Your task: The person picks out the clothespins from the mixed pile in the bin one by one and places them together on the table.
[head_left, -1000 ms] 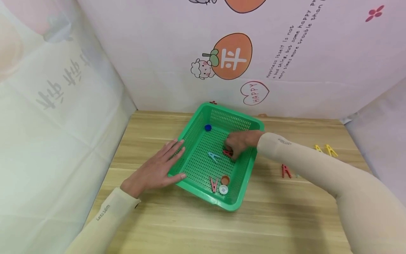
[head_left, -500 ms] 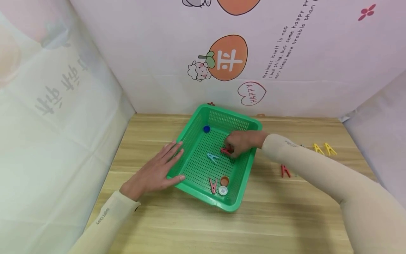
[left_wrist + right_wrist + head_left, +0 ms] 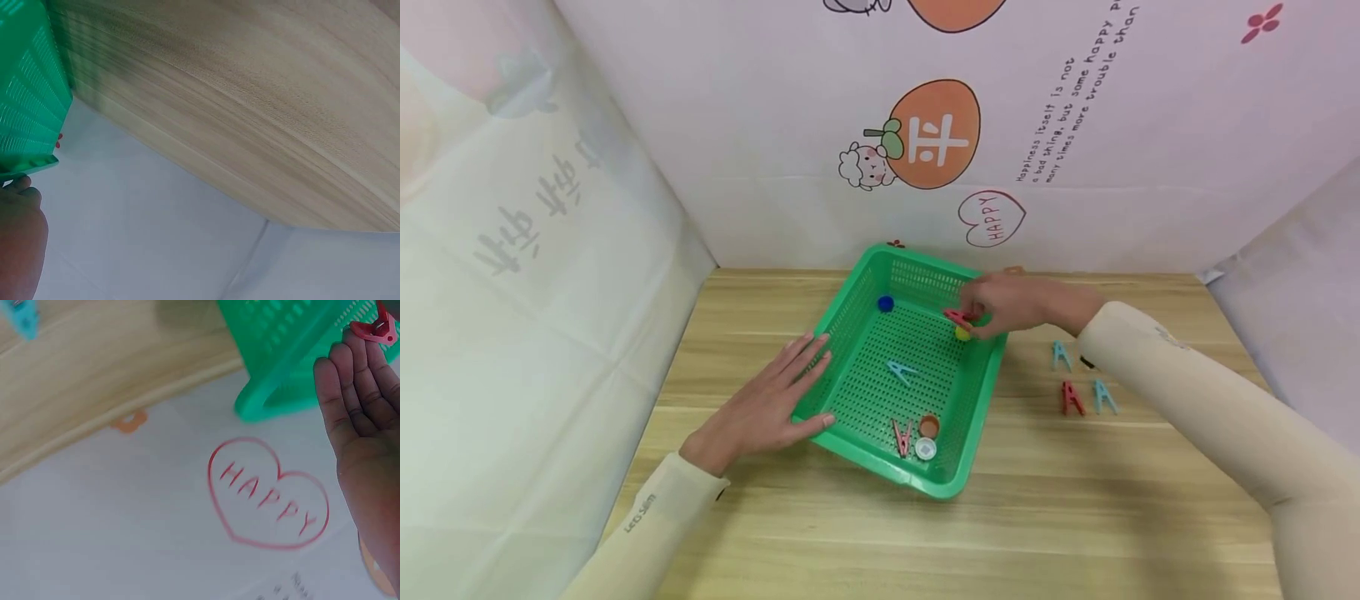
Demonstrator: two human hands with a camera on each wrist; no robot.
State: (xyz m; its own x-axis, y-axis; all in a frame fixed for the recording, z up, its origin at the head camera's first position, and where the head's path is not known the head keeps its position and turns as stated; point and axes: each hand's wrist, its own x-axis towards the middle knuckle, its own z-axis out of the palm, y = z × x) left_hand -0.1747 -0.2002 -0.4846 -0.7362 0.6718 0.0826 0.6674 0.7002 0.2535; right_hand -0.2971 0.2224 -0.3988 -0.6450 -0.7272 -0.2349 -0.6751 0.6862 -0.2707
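My right hand (image 3: 1011, 302) pinches a red clothespin (image 3: 957, 317) over the right side of the green plastic basket (image 3: 895, 475). The right wrist view shows the same red clothespin (image 3: 382, 331) at the fingertips. Straight fingers of my left hand (image 3: 760, 407) rest on the basket's left rim. Inside the basket lie a light blue clothespin (image 3: 901, 372), a pinkish-red clothespin (image 3: 902, 438), a brown cap (image 3: 929, 427), a white cap (image 3: 926, 449) and a blue cap (image 3: 886, 303). A small yellow piece (image 3: 962, 333) shows partly below my right fingers.
Right of the basket, two light blue clothespins (image 3: 1061, 355) and a red clothespin (image 3: 1072, 397) lie on the wooden table (image 3: 850, 542). A small black object (image 3: 1087, 362) is partly covered by my right sleeve. A printed cloth wall (image 3: 790, 208) stands behind the basket.
My right hand has lifted the red clothespin off the basket floor and moved it right and back. The yellow piece has come into sight; the sleeve now hides the yellow clothespins. Left hand stays put.
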